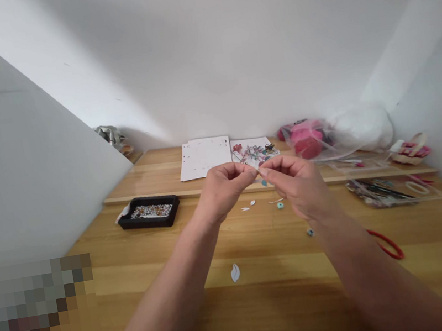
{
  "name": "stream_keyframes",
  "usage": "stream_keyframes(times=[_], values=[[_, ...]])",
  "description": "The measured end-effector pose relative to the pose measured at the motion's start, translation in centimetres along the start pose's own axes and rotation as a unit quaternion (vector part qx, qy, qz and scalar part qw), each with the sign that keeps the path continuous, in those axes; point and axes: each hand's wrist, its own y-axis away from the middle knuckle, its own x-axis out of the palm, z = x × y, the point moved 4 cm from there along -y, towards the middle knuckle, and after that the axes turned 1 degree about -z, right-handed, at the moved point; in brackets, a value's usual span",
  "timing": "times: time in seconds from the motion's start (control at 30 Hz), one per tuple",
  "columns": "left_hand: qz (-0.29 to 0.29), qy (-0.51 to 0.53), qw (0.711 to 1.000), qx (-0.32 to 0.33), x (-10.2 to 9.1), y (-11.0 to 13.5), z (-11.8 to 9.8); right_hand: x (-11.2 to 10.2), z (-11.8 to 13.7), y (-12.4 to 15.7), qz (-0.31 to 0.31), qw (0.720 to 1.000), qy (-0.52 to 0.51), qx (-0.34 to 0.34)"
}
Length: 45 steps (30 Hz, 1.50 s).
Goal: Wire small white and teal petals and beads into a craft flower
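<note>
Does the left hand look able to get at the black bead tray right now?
Likely yes: the black bead tray lies uncovered on the table just left of the left hand, nothing between. But that hand and the right hand pinch a tiny piece.

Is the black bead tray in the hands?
No, the tray lies on the wooden table, clear of the left hand and right hand.

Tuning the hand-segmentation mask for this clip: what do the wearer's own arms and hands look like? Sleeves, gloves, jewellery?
Left hand and right hand are bare: no gloves, no rings that I can make out. Left forearm and right forearm are uncovered to the frame edge: no sleeve, watch, bracelet or markings in view.
</note>
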Motion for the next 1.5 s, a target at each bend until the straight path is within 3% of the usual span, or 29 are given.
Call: stream_keyframes(times=[0.3, 0.53, 0.77, 0.93, 1.1, 1.5], values=[[0.03, -0.034, 0.999, 0.014, -0.4, -0.1, -0.3, -0.5, -0.1, -0.2, -0.036, 0.999, 0.013, 0.019], [0.027, -0.007, 1.0, -0.014, -1.4, -0.3, -0.4, -0.7, 0.3, -0.3, -0.063, 0.997, 0.009, 0.031], [0.053, 0.039, 0.997, -0.031, -1.2, -0.4, -0.1, -0.4, 0.4, -0.2, -0.051, 0.998, 0.007, 0.033], [0.043, 0.018, 0.998, -0.04, -1.2, -0.3, -0.2, -0.3, 0.3, -0.2, -0.038, 0.999, 0.008, 0.037], [0.068, -0.003, 0.997, -0.023, -0.3, 0.0, -0.4, -0.5, -0.2, -0.3, -0.029, 0.999, 0.031, 0.017], [0.021, 0.018, 1.0, -0.015, 0.4, -0.1, -0.2, -0.5, -0.2, -0.1, -0.031, 0.999, 0.031, 0.003]])
